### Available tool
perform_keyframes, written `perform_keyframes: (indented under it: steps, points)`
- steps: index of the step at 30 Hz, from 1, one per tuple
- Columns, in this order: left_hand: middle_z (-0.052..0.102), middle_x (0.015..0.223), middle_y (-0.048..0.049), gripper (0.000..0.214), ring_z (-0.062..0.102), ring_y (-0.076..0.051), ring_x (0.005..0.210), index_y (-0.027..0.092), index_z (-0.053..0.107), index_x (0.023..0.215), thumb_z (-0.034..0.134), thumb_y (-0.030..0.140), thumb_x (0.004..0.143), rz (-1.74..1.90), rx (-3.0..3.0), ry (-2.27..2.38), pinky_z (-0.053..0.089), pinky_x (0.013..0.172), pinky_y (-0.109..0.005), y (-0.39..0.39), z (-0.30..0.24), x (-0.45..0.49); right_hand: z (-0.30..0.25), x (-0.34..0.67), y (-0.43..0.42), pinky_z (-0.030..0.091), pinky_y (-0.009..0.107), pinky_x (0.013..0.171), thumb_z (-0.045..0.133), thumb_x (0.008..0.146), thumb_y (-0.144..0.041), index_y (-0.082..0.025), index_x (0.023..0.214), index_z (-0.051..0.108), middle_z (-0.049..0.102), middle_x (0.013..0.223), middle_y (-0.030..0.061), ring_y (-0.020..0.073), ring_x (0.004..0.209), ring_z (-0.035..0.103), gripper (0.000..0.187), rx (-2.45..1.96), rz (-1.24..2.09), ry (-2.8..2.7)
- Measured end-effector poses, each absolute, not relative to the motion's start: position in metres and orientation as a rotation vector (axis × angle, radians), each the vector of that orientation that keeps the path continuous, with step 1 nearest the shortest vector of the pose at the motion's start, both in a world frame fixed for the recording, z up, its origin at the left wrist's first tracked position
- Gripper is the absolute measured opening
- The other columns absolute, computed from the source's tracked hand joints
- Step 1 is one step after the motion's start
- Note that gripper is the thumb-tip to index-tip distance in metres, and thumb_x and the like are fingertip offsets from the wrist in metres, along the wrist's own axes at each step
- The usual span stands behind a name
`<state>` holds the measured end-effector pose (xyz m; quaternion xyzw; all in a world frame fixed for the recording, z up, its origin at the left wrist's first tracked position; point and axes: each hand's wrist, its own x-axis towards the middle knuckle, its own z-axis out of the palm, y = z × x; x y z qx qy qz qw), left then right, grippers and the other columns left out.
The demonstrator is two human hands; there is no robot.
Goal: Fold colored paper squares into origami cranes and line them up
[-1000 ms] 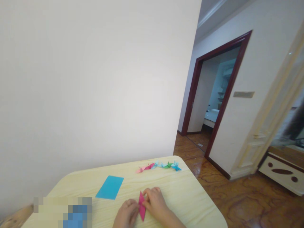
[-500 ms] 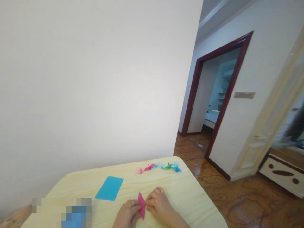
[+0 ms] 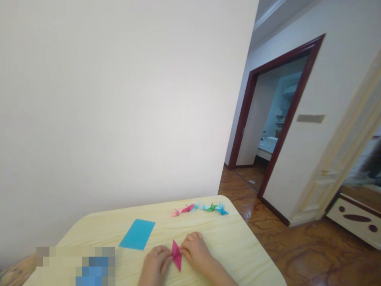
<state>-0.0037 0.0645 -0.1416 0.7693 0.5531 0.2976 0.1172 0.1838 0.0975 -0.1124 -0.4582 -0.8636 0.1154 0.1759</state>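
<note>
Both hands work at the near edge of the tabletop [image 3: 238, 242], close to the camera. The left hand [image 3: 154, 265] and the right hand [image 3: 195, 254] meet over a magenta folded paper [image 3: 176, 255], a narrow pointed piece standing between them. Each hand has its fingers curled in and closed on one side of the piece, fingertips pinching it; whether its lower point touches the wood I cannot tell.

The work in hand looks like a fold on a small origami shape. Done well, I judge, it asks for light, even pressure from both sides, with the points lined up before any crease is pressed flat, since paper this thin shows every misplaced line.

To the left, just beyond the left hand, a blue paper sheet [image 3: 137, 234] lies flat and apart from the fold. At the far edge a row of paper cranes [image 3: 200, 207] in pink, blue and green runs left to right, well clear of the hands. A pixelated patch [image 3: 76, 264] covers the near left part.

Bare wood lies open between the hands and the cranes and to the right of the right hand. The rounded right corner drops to a polished wooden floor [image 3: 312, 254], so there is less margin there than on the left.
</note>
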Motion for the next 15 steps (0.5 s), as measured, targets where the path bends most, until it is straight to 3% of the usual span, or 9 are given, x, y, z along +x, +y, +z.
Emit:
perform_keyframes:
  steps: [7,15]
  points:
    - [0.067,0.083,-0.0050,0.025,0.061,-0.021,0.083,0.022,0.069,0.074,0.047,0.028,0.084,0.784,2.179,1.873,0.043,0.075,-0.032,0.061,-0.123,0.010,-0.116,0.169,0.094,0.033,0.029,0.080,0.051,0.083,-0.020,-0.020,0.077,0.063,0.061,0.081,0.0027,0.0181,0.085,0.052,0.013,-1.401,0.254,-2.317]
    - [0.067,0.086,-0.0059,0.024,0.059,-0.022,0.088,0.019,0.065,0.080,0.042,0.023,0.083,0.655,2.142,2.001,0.040,0.078,-0.034,0.058,-0.119,0.020,-0.120,0.157,0.089,0.033,0.033,0.078,0.052,0.079,-0.018,-0.019,0.073,0.059,0.061,0.081,0.0046,0.0218,0.084,0.051,0.009,-1.559,0.189,-2.162]
